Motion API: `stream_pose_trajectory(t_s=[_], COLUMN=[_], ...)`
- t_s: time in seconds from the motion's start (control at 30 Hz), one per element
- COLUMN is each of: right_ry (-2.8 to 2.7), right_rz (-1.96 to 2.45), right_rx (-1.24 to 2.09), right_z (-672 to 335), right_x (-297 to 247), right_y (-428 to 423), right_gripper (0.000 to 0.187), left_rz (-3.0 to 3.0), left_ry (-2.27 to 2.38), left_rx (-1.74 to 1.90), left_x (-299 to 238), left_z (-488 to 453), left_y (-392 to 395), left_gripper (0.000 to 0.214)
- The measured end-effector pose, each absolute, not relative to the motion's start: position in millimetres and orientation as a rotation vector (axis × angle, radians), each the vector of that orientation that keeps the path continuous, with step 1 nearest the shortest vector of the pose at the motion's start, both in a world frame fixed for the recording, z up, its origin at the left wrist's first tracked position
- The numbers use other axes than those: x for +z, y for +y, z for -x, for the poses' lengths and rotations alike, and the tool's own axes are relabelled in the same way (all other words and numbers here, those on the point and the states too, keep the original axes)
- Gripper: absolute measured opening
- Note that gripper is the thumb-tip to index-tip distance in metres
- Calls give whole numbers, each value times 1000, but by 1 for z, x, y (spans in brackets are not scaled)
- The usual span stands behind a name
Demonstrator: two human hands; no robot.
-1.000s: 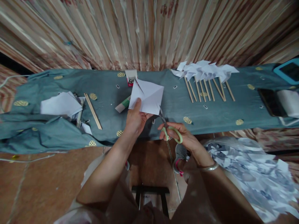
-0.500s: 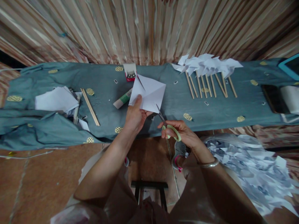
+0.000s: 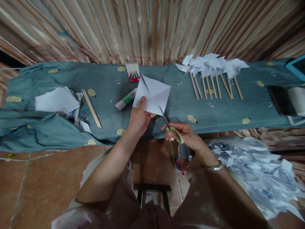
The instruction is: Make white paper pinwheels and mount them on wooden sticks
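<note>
A square sheet of white paper is pinched at its near-left edge by my left hand, thumb on top and fingers beneath. One slit runs inward from its far-left corner, and faint creases cross it. My right hand grips scissors with pale green handles; their blades lie at the sheet's near corner, pointing toward its middle. Just left of the paper lies a green-and-white glue tube. Behind it stands an open red box of small shiny metal pieces.
Several white paper pinwheels on wooden sticks lie at the back right. Left are loose sticks and a paper stack. A dark phone rests at the right. A heap of folded white paper fills the floor space at my right.
The sheet and both hands stay almost in place, with the paper shifted very slightly right. The scissors remain at the near corner; the view has moved a little.
</note>
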State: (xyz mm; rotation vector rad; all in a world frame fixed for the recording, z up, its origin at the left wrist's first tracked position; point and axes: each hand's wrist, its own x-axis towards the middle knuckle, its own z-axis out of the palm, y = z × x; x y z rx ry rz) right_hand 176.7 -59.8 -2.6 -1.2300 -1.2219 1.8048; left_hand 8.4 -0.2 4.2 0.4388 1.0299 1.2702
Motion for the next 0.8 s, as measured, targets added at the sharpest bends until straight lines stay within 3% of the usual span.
stream_pose_trajectory(t_s=[0.43, 0.8], right_ry=[-1149, -1139], right_rz=[1259, 1308], right_rx=[1847, 1851], right_z=[-176, -176], right_x=[-5, -10], right_y=[-59, -59], right_gripper=[39, 45], left_rz=[-476, -417], left_ry=[1013, 956], left_rx=[1261, 1291], left_x=[0, -3], left_z=[-7, -5], left_y=[0, 1], left_gripper=[30, 41])
